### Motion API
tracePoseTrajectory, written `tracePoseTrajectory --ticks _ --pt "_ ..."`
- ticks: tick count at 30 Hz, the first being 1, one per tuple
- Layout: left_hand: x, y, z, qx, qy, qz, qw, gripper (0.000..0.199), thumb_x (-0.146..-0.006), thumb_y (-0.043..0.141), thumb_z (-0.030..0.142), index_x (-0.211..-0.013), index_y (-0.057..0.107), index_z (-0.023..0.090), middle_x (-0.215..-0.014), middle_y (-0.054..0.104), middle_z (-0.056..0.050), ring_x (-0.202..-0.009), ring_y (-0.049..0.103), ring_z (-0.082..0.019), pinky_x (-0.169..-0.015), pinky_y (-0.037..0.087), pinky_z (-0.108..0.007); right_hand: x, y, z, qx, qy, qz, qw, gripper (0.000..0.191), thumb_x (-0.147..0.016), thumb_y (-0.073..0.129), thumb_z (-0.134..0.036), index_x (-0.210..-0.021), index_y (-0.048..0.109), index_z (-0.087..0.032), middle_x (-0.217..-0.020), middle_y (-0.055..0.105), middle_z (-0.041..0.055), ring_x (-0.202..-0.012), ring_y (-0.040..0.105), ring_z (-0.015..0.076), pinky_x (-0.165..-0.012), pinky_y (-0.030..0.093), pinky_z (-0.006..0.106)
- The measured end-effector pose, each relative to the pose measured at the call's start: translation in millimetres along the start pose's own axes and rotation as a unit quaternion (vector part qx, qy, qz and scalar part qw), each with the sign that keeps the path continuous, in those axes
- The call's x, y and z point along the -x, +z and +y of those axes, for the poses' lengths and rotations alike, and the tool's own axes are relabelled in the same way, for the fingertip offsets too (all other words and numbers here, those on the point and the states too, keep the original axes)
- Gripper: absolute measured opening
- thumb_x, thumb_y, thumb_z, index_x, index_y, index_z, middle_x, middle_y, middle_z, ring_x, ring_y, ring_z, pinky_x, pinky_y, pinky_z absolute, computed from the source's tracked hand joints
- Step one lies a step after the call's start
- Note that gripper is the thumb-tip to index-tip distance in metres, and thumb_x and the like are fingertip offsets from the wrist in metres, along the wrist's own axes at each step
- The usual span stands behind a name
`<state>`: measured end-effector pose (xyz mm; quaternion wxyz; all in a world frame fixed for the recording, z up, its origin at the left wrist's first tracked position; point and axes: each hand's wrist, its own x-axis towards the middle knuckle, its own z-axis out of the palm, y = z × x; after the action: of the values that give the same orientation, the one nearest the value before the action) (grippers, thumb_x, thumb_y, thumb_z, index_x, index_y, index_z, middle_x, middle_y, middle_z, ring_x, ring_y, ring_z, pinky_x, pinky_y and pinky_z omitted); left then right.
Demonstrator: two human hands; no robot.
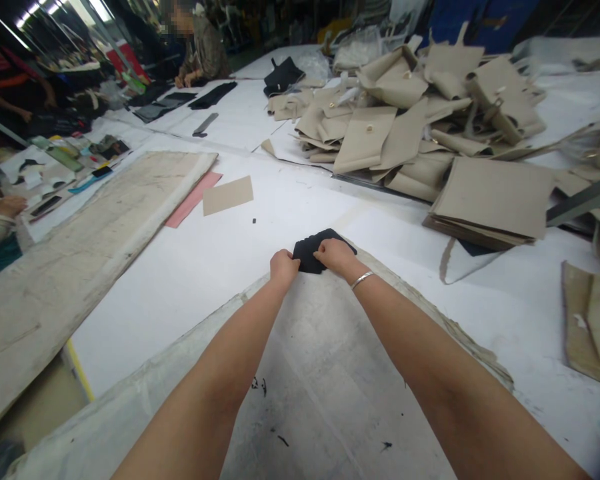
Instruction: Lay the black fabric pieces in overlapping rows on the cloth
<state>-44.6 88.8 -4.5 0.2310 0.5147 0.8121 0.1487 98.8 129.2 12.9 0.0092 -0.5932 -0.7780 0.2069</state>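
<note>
Several flat black pieces [307,252] lie overlapped in a fanned stack at the far end of a worn grey-white board [325,347]. My left hand [284,267] pinches the stack's left edge between thumb and fingers. On the right side of the stack, my right hand [334,255] has its fingers closed with thumb and fingertips on the black pieces. A silver bracelet [362,279] circles my right wrist. Both arms reach forward over the board. The fingers partly cover the pieces, and their material is not clear.
A beige sheet [229,195] and a pink sheet [194,200] lie left of centre. To the right stand a stack of beige panels [500,193] and a heap of beige pieces [367,137]. A long board [105,220] runs along the left. A person [203,50] works at the back.
</note>
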Motion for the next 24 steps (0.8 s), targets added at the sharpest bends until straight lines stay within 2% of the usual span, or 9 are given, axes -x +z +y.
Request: tracePoseTrajectory --ticks 24 --pt "-2.0 -3.2 -7.6 0.005 -0.014 0.007 1.0 0.012 -0.069 0.059 0.025 -0.077 0.061 0.017 -0.078 0.066 -0.005 -0.079 0.06 -0.016 -0.069 0.041 -0.024 3.1 1.3 -2.3 0.008 0.0 0.013 1.0 0.019 -0.075 0.054 -0.027 -0.083 0.066 -0.015 -0.089 0.067 0.0091 -0.083 0.06 0.0189 -0.066 0.041 0.024"
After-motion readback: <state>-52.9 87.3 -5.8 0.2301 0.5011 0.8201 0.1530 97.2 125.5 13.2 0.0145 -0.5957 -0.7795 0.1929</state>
